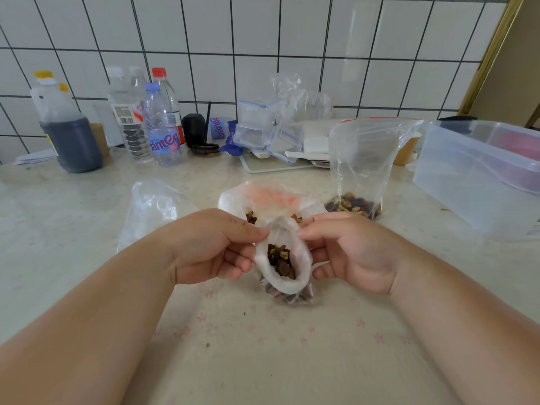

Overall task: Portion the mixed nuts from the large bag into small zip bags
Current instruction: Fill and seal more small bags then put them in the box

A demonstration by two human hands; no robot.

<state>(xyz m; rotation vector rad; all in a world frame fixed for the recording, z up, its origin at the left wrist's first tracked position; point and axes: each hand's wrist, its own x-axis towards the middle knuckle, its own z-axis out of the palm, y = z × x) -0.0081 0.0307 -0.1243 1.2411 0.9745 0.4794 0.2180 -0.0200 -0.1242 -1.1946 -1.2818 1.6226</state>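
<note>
A small clear zip bag sits at the centre of the table, its mouth spread open, with mixed nuts showing inside. My left hand pinches the left rim of that mouth and my right hand pinches the right rim. Just behind it lies the large white bag with an orange print, open, with nuts visible at its edges. To the right a tall clear zip bag stands upright with nuts in its bottom. An empty clear bag lies to the left.
Along the tiled wall stand a dark-liquid jug, several water bottles, stacked clear lidded boxes and a white tray. A large translucent tub sits at the right. Small crumbs dot the flowered tablecloth.
</note>
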